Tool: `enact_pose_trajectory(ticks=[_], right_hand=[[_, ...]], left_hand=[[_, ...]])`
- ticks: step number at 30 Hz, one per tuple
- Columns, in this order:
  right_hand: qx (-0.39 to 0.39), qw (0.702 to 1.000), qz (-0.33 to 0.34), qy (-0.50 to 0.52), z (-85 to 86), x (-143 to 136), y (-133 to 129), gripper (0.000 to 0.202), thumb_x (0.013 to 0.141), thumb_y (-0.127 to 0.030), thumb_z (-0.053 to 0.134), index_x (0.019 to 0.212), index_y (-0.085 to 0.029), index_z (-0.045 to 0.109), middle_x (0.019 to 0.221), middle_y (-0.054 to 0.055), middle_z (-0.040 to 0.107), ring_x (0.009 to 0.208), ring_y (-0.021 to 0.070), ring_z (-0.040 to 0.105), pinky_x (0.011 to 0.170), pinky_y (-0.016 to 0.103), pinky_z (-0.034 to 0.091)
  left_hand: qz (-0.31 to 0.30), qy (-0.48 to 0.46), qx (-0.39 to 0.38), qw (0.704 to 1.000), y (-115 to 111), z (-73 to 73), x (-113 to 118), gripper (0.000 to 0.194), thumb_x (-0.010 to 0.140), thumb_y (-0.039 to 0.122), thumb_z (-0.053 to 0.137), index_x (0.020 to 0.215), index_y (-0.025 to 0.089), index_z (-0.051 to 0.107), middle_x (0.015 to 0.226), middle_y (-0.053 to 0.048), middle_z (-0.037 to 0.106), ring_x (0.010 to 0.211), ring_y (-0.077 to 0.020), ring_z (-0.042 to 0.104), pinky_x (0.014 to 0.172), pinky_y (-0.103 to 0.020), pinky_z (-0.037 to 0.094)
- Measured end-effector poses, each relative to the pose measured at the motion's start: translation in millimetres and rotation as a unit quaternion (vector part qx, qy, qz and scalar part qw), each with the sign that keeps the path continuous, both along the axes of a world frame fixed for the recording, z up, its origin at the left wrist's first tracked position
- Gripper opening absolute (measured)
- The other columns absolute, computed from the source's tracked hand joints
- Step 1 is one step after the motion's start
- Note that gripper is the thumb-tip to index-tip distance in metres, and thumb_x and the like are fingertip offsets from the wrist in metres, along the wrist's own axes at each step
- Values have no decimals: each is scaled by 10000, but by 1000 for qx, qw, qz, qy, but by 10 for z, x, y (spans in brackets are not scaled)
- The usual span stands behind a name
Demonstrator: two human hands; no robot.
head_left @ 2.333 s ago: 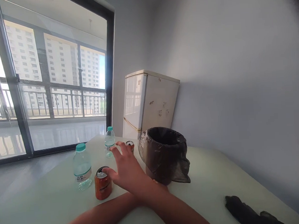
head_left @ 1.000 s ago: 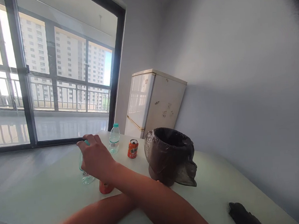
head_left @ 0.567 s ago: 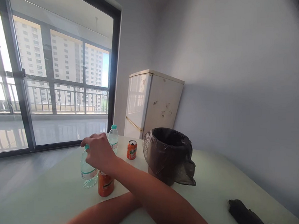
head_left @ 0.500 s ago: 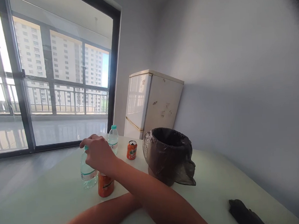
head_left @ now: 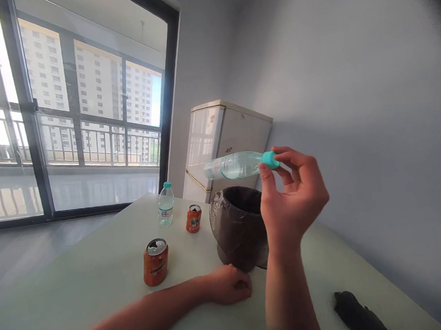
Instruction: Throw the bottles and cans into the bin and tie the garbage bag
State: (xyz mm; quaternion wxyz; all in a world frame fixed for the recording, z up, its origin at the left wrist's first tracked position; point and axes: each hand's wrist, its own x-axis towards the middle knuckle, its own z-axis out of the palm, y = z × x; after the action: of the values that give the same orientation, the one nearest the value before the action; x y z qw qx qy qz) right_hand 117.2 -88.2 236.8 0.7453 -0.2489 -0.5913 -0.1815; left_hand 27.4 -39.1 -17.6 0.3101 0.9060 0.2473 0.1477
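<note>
My right hand [head_left: 293,186] pinches the teal cap of a clear plastic bottle [head_left: 240,165]. The bottle lies nearly level in the air, its base pointing left, over the opening of a bin lined with a dark plastic bag [head_left: 234,228]. Loosely curled into a fist, my left hand [head_left: 228,284] rests on the table at the foot of the bin, with nothing seen in it. Left of it stands an opened orange drink can [head_left: 156,264]. Farther back are a second orange can [head_left: 194,219] and another upright plastic bottle [head_left: 165,207] with a teal cap.
The pale table [head_left: 112,284] carries all these things. A dark object [head_left: 356,310] lies near its right front edge, its kind unclear. Behind the table stand a worn white fridge [head_left: 237,134] and a grey wall. A sliding glass door [head_left: 92,117] is at the left.
My right hand has lifted the nearer bottle off the table and swung it right, tipping it from upright to level above the bin. My forearms are no longer crossed.
</note>
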Motion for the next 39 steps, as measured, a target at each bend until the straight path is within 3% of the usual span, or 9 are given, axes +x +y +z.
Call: enact_pose_trajectory(ticks=[3, 6, 10, 13, 19, 22, 27, 34, 39], right_hand=[[17, 995, -102, 3, 14, 295, 47, 174, 920, -177, 688, 1073, -235, 628, 1163, 65, 709, 1115, 233, 700, 909, 422, 633], [-4, 987, -153, -44, 26, 525, 107, 142, 907, -168, 676, 1024, -236, 634, 1132, 56, 728, 1057, 227, 703, 869, 401, 622], [-122, 971, -177, -102, -5, 795, 258, 125, 847, -150, 679, 929, -227, 622, 1008, 33, 718, 860, 198, 690, 776, 352, 580], [-240, 942, -194, -134, -77, 893, 457, 138, 799, -142, 705, 838, -220, 597, 900, 7, 688, 707, 156, 623, 762, 332, 519], [-382, 891, -153, -195, -248, 749, 796, 114, 808, -197, 724, 811, -226, 614, 881, 4, 703, 816, 169, 623, 741, 284, 429], [-449, 850, -114, -249, -309, 622, 847, 108, 806, -220, 732, 815, -223, 624, 874, 8, 715, 835, 167, 629, 709, 261, 408], [-509, 788, -78, -339, -360, 463, 841, 134, 728, -128, 721, 764, -210, 620, 825, -2, 708, 748, 134, 613, 653, 239, 379], [-533, 770, -101, -335, -414, 465, 913, 80, 762, -145, 702, 719, -206, 675, 765, 29, 726, 694, 151, 642, 651, 250, 401], [-540, 766, -130, -323, -436, 460, 916, 187, 849, -227, 662, 673, -218, 724, 701, 71, 716, 677, 193, 678, 645, 276, 434]], left_hand=[[14, 4, -17, 1000, -1, 18, 12, 65, 859, 169, 640, 875, 186, 700, 737, 40, 615, 651, -80, 493, 613, -211, 368], [9, -1, -16, 1000, 2, 22, 9, 59, 853, 177, 637, 865, 184, 694, 716, 42, 590, 648, -80, 481, 614, -211, 356], [11, 2, -7, 1000, 21, -25, 7, 91, 864, 189, 628, 883, 186, 717, 738, 27, 624, 659, -90, 498, 635, -217, 375], [12, 0, -4, 1000, 30, -46, 11, 111, 866, 185, 623, 895, 186, 730, 739, 22, 631, 658, -92, 500, 635, -214, 380], [14, -5, -16, 1000, 25, -42, 12, 121, 851, 159, 613, 884, 185, 726, 708, 32, 584, 646, -88, 479, 635, -208, 388], [13, -10, -14, 1000, 26, -52, 11, 111, 840, 149, 619, 871, 185, 720, 698, 37, 574, 643, -86, 473, 633, -210, 381], [3, -22, -19, 1000, 5, -15, 11, 95, 836, 130, 613, 836, 169, 699, 717, 28, 599, 661, -88, 487, 646, -211, 387], [8, 3, -1, 1000, 18, -44, 11, 84, 850, 142, 615, 855, 178, 691, 723, 32, 604, 648, -87, 481, 633, -213, 376], [-1, 5, 4, 1000, -2, -1, 8, 93, 856, 144, 608, 864, 176, 696, 732, 23, 620, 652, -90, 486, 632, -212, 376]])
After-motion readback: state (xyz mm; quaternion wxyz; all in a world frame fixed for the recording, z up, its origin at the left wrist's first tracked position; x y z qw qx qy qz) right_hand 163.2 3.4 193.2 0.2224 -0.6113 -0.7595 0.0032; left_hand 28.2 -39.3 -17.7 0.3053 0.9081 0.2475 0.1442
